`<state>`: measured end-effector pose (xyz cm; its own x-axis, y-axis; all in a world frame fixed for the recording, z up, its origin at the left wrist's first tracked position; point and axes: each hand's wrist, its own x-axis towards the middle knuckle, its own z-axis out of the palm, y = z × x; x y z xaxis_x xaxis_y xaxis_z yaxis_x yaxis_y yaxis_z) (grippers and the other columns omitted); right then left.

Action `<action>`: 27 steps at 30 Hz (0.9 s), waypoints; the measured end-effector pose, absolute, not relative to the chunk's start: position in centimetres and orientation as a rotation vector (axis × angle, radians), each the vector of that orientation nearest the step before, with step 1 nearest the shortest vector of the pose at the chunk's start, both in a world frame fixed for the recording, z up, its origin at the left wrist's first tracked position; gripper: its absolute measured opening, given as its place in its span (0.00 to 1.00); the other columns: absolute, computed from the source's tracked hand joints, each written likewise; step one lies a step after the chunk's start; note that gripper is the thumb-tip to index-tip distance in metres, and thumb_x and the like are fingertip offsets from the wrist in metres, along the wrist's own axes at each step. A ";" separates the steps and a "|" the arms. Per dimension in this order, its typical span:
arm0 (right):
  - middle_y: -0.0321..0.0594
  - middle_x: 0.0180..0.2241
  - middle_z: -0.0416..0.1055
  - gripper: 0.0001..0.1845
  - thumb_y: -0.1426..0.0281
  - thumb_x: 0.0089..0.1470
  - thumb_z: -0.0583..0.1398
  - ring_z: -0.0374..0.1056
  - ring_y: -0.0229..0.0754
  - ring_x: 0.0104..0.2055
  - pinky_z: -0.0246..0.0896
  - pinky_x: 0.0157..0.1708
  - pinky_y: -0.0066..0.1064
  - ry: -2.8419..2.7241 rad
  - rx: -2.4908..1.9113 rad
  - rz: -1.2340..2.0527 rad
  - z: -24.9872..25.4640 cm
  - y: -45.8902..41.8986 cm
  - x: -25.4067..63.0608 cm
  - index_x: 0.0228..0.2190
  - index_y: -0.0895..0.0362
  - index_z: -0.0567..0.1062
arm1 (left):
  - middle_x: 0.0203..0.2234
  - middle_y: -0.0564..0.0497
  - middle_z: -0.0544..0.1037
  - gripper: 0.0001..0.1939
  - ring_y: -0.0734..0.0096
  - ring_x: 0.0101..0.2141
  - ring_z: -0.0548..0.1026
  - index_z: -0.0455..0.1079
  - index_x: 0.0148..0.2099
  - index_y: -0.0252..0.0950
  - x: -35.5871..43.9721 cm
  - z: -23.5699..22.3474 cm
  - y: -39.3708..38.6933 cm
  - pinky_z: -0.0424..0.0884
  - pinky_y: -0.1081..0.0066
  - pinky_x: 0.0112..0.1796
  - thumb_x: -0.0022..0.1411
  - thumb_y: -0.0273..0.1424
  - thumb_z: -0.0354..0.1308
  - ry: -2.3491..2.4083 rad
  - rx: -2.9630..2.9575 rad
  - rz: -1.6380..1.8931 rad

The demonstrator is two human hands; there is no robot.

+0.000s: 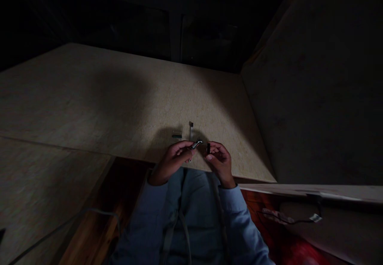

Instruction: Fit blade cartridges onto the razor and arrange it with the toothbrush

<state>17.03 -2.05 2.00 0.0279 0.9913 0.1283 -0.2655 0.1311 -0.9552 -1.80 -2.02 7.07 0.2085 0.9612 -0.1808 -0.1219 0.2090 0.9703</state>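
Note:
My left hand (176, 156) is closed around a shiny metal handle with a bent tip (196, 144), which looks like a razor handle. Its tip points right, towards my other hand. Between the thumb and fingers of my right hand (220, 159) is a small black rectangular piece (208, 148), held upright and apart from the metal tip. Just beyond my hands, a thin grey stick with a small dark head (191, 126) lies on the table. To its left rests a small flat dark strip (176, 136) with a pale, clear-looking part behind it.
The pale table (167, 93) meets a tall dark panel (314, 89) on the right. A lower pale surface (54, 177) and a grey cable (80, 213) are at the left. A black cord (296, 221) hangs at the lower right. The room is dim.

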 end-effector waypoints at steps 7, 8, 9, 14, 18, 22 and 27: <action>0.32 0.28 0.72 0.21 0.65 0.43 0.73 0.66 0.37 0.30 0.63 0.33 0.30 -1.043 -0.954 1.212 2.4 -2.1 16.9 0.41 0.52 0.78 | 0.27 0.50 0.81 0.21 0.70 0.26 0.77 0.77 0.44 0.32 -1.7 6.2 -1.5 0.73 0.71 0.29 0.51 0.40 0.69 1.244 0.969 1.191; 0.32 0.28 0.71 0.21 0.65 0.43 0.73 0.65 0.37 0.30 0.63 0.33 0.30 -1.043 -0.964 1.207 2.4 -2.1 16.9 0.41 0.52 0.78 | 0.28 0.50 0.81 0.20 0.70 0.27 0.78 0.78 0.43 0.33 -1.8 6.1 -1.4 0.74 0.71 0.29 0.50 0.40 0.69 1.268 0.988 1.219; 0.32 0.28 0.71 0.21 0.65 0.43 0.73 0.65 0.38 0.30 0.63 0.33 0.30 -1.046 -0.974 1.203 2.3 -2.0 16.9 0.41 0.52 0.78 | 0.30 0.49 0.82 0.19 0.68 0.28 0.79 0.78 0.42 0.33 -1.9 6.0 -1.4 0.75 0.71 0.31 0.51 0.40 0.68 1.289 1.019 1.250; 0.32 0.28 0.70 0.21 0.64 0.44 0.72 0.65 0.38 0.31 0.62 0.33 0.30 -1.054 -0.977 1.195 1.9 -2.0 17.0 0.42 0.52 0.78 | 0.35 0.47 0.84 0.13 0.66 0.36 0.81 0.80 0.39 0.35 -1.8 6.0 -1.4 0.76 0.69 0.39 0.55 0.38 0.66 1.368 1.231 1.346; 0.32 0.28 0.70 0.21 0.65 0.44 0.72 0.64 0.37 0.30 0.61 0.33 0.29 -1.026 -0.951 1.179 1.8 -2.1 17.0 0.42 0.52 0.79 | 0.33 0.47 0.83 0.12 0.68 0.33 0.80 0.81 0.38 0.35 -0.8 6.3 -1.7 0.74 0.71 0.36 0.58 0.38 0.64 1.398 1.332 1.326; 0.31 0.27 0.69 0.21 0.64 0.44 0.72 0.63 0.36 0.28 0.61 0.31 0.29 -0.972 -0.946 1.154 1.8 -2.1 16.9 0.42 0.52 0.78 | 0.32 0.47 0.82 0.12 0.68 0.31 0.80 0.80 0.40 0.34 0.8 6.0 -1.9 0.75 0.73 0.32 0.58 0.37 0.64 1.349 1.327 1.278; 0.31 0.25 0.69 0.21 0.61 0.44 0.72 0.64 0.36 0.26 0.62 0.28 0.29 -0.882 -0.967 1.130 2.0 -2.7 17.1 0.40 0.53 0.77 | 0.34 0.47 0.82 0.08 0.68 0.34 0.80 0.79 0.41 0.36 2.9 5.5 -1.6 0.75 0.72 0.34 0.58 0.29 0.64 1.426 1.441 1.261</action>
